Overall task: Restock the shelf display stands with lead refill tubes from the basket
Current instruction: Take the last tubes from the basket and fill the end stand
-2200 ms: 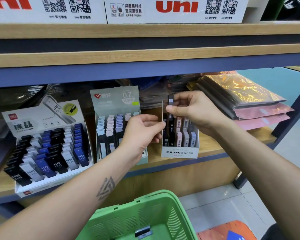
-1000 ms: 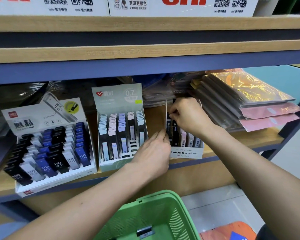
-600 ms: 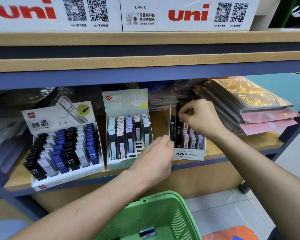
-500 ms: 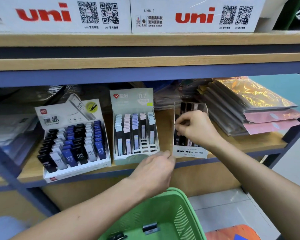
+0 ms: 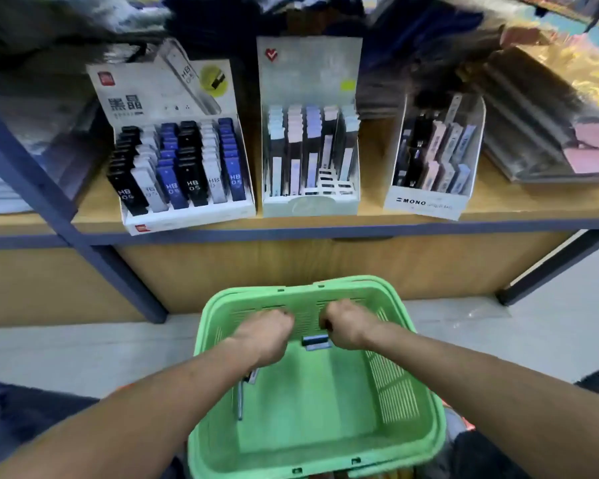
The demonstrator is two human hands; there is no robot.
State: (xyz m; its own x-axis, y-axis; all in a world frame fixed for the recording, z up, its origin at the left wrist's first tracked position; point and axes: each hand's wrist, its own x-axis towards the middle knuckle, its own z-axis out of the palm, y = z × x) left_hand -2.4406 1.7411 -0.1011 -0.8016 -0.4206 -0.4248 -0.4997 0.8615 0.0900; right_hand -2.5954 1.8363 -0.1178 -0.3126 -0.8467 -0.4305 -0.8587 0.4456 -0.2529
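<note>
Both hands were down inside the green basket (image 5: pixel 405 385) at the lower middle of the frame. The left hand (image 5: pixel 268 331) was curled into a loose fist near the far wall; whether it held anything could not be told, since its fingers were turned away from the camera. The right hand (image 5: pixel 348 324) was curled too, just above a small dark refill tube (image 5: pixel 316 341) lying on the basket floor, and its grip on that tube could not be confirmed. A few more tubes (image 5: pixel 246 385) lay along the basket's left side, below the left wrist.

On the shelf (image 5: pixel 370 216) across the upper half of the frame stood three display stands: an HB 0.5 stand (image 5: pixel 173 160) at the left, a pale 0.7 stand (image 5: pixel 310 140) in the middle with empty slots at its front right, and the MONO stand (image 5: pixel 433 160) at the right.

The main risks looked like these. The tubes were small and smooth, so a hurried pinch could let one slip back or fall to the floor. The stock remaining was mixed, so a tube could be put into the wrong stand. The light card stands could also shift if a tube were pushed in hard.
</note>
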